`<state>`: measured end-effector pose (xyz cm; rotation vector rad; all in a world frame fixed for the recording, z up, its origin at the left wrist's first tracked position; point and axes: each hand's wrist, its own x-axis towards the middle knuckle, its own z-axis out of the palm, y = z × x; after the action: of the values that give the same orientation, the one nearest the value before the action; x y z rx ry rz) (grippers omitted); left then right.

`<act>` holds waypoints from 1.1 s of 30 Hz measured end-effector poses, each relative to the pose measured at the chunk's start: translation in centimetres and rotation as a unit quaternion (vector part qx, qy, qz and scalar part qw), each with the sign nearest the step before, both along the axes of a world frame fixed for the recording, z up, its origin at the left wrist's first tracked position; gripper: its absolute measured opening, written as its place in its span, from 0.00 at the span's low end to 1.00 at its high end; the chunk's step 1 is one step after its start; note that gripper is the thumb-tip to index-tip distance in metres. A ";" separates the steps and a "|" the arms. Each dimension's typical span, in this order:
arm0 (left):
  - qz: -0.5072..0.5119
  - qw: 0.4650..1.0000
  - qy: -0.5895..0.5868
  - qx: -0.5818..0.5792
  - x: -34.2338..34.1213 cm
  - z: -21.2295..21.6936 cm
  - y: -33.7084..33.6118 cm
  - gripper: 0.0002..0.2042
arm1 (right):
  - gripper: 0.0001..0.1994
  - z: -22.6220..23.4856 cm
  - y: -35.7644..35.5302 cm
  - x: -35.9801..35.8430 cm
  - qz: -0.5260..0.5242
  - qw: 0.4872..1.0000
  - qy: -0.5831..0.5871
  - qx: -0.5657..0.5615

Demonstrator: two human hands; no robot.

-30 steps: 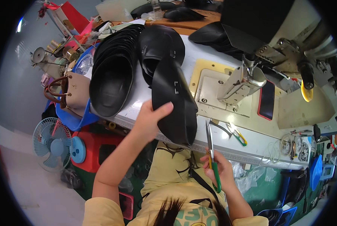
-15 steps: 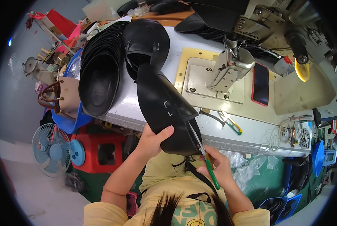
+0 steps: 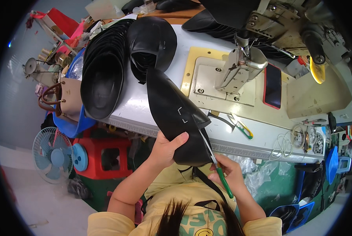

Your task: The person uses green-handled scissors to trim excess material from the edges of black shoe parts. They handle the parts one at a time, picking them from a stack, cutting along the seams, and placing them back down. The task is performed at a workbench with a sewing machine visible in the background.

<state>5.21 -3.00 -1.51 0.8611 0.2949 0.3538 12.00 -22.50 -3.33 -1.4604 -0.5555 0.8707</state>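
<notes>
Because the fisheye rim darkens the corners, the table's (image 3: 152,106) far end and right end are cut off, and the sewing machine (image 3: 243,67) shows only its grey head and needle arm; its upper body runs out of the top edge. The small clutter at the table's right end is too fine to make out.

The table is a long white slab with a ruler strip along its near edge. On its left end lies a stack (image 3: 103,74) of black oval pieces, smooth and dished, nested one in another. Just beside it, toward the middle, sits a rounder black heap (image 3: 152,47) with a matte sheen.

The leather piece (image 3: 176,118) is long, black and stiff, tapered at its far tip, with small white marks on its face. Its far end hangs over the table's near edge and its near end is off the table, over the person's lap.

The left hand (image 3: 166,149) is closed on the piece's near end, thumb on top, the other fingers hidden beneath. The right hand (image 3: 231,177) is wrapped around a green-handled tool (image 3: 217,169); its thin metal blade lies along the piece's right edge, though where the tip ends is hard to see.

A red-cased phone (image 3: 272,86) lies flat right of the machine. Green-handled snips (image 3: 239,126) rest near the near edge.
</notes>
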 end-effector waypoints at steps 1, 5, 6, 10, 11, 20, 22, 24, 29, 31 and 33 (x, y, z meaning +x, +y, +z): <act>0.000 1.000 0.004 0.005 0.1 0.0 -0.1 0.12 | 0.27 -0.2 0.0 -0.1 -0.004 1.000 0.013 0.002; 0.013 1.000 0.003 -0.014 0.3 -0.3 -1.1 0.12 | 0.26 -0.7 -0.2 -0.2 -0.020 1.000 0.009 0.006; 0.026 1.000 0.009 -0.014 0.3 -0.2 -1.3 0.12 | 0.25 -0.5 -0.2 -0.2 -0.019 1.000 0.005 0.009; 0.033 0.999 0.026 -0.018 0.0 -0.4 -1.4 0.12 | 0.24 -0.5 -0.2 -0.1 -0.012 1.000 -0.011 0.017; 0.032 0.999 0.029 -0.017 0.0 -0.4 -1.5 0.12 | 0.24 -0.6 -0.3 -0.1 -0.007 1.000 -0.015 0.018; 0.029 0.999 0.028 -0.015 -0.5 -0.2 -1.4 0.12 | 0.23 0.3 -0.3 -0.1 -0.003 1.000 0.001 -0.001; 0.022 0.999 0.019 -0.015 -0.7 -0.2 -1.4 0.13 | 0.23 0.7 -0.4 0.0 -0.001 1.000 0.007 -0.002; 0.014 1.000 0.006 -0.010 -0.9 -0.5 -1.6 0.13 | 0.24 0.7 -0.5 0.0 0.002 1.000 0.015 0.001; -0.017 0.999 -0.029 0.002 -1.6 -1.3 -1.9 0.15 | 0.27 0.3 -0.8 0.1 0.021 0.999 0.028 0.011; -0.032 0.998 -0.055 0.002 -2.0 -1.3 -1.8 0.15 | 0.27 0.5 -1.0 0.1 0.045 0.999 0.010 0.018; -0.041 0.997 -0.067 0.015 -2.2 -1.4 -1.6 0.16 | 0.27 0.6 -1.2 0.2 0.060 0.998 -0.005 0.023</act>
<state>2.97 -4.65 -2.90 0.8711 0.1295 0.3393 12.15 -23.65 -2.78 -1.4019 -0.6710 0.9388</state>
